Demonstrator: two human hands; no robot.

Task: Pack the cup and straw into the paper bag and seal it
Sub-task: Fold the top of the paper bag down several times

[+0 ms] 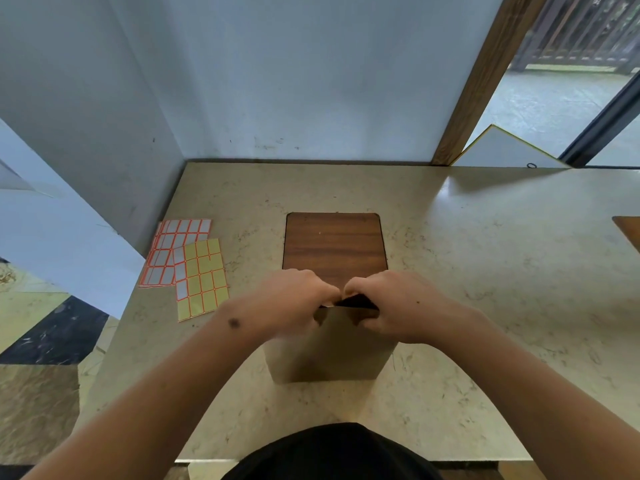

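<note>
A brown paper bag [329,351] stands upright on the marble table [485,271], right in front of me. My left hand [294,303] and my right hand [384,306] both pinch the bag's top edge, fingertips nearly touching at the middle. A narrow dark gap of the bag's mouth shows between the hands. The cup and straw are not visible; the bag's inside is hidden. Two sticker sheets lie to the left: one with white labels [176,251] and one with yellow labels [202,278] overlapping it.
A dark wooden board [334,244] lies flat on the table just behind the bag. The corner of another wooden piece [628,232] shows at the right edge. Walls close off the back and left. A white panel [502,150] leans at the back right.
</note>
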